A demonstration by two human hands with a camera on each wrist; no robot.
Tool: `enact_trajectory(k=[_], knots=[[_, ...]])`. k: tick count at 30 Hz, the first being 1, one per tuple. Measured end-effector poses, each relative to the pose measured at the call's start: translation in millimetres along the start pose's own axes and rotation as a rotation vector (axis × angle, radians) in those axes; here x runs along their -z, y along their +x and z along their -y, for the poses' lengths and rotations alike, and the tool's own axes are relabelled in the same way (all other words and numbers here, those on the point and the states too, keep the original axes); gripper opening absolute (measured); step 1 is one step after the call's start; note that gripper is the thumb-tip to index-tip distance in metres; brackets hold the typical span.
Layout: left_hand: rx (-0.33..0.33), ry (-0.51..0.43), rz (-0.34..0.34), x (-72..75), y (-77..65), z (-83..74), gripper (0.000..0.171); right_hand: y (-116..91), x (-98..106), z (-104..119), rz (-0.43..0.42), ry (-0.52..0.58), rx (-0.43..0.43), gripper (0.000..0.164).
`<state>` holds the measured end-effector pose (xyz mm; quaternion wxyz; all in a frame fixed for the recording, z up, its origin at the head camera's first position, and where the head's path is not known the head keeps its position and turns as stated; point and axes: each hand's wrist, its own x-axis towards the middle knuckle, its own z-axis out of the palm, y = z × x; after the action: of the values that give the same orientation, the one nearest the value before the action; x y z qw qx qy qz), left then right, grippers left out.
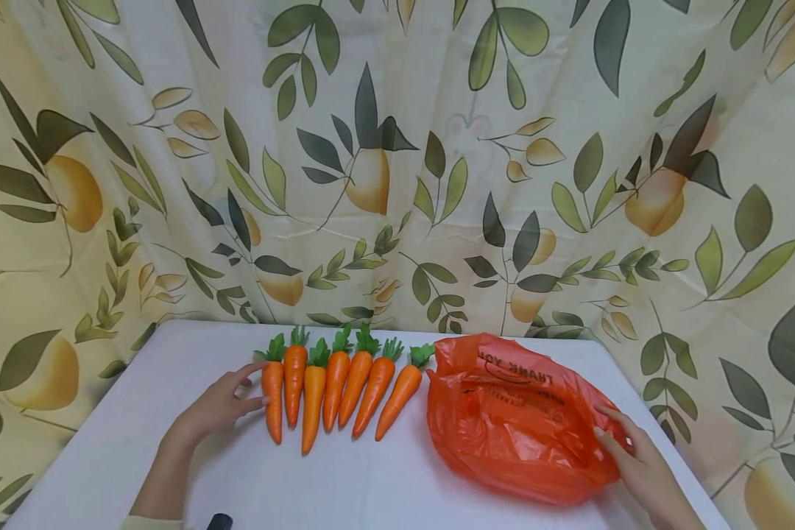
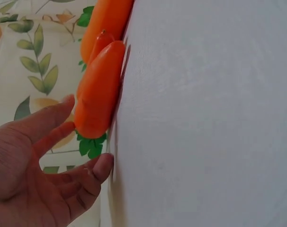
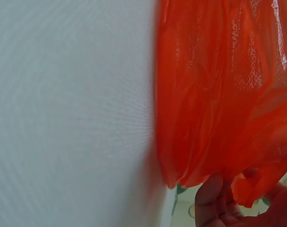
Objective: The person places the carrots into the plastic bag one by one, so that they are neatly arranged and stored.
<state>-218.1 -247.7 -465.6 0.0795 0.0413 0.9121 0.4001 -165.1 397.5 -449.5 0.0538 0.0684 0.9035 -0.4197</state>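
Note:
Several orange carrots [image 1: 313,408] with green leafy tops lie side by side on the white table. My left hand [image 1: 215,405] is beside the leftmost carrot [image 1: 274,401], its fingers spread around it without closing. In the left wrist view a gap shows between the thumb side of the hand [image 2: 44,165] and most of the carrot [image 2: 98,94]. Right of the carrots lies a red plastic bag [image 1: 503,456], its mouth open, with "THANK YOU" printed on it. My right hand [image 1: 642,464] pinches the bag's right edge. The right wrist view shows its fingers [image 3: 210,198] at the bunched red plastic [image 3: 205,118].
A white table [image 1: 344,493] carries everything. Behind it hangs a curtain [image 1: 397,258] printed with leaves and fruit. A small dark object [image 1: 220,522] pokes into view at the bottom edge, and its kind cannot be told.

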Motion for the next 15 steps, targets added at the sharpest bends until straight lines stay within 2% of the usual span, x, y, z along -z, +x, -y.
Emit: enact_trajectory(k=[4, 7, 13, 15], knots=[[0.021, -0.044, -0.022, -3.9, 1.4, 2.0, 0.070, 2, 0, -1, 0.019, 0.019, -0.040, 0.068], [0.022, -0.061, -0.037, -6.1, 2.6, 0.6, 0.071, 3, 0, -3, 0.024, 0.033, -0.029, 0.067], [0.029, -0.149, -0.012, -10.8, 5.9, -2.9, 0.071, 3, -2, -6, 0.040, 0.064, -0.036, 0.066], [0.013, -0.154, -0.006, -12.1, 7.3, -3.8, 0.070, 3, -2, -5, 0.048, 0.076, -0.040, 0.065]])
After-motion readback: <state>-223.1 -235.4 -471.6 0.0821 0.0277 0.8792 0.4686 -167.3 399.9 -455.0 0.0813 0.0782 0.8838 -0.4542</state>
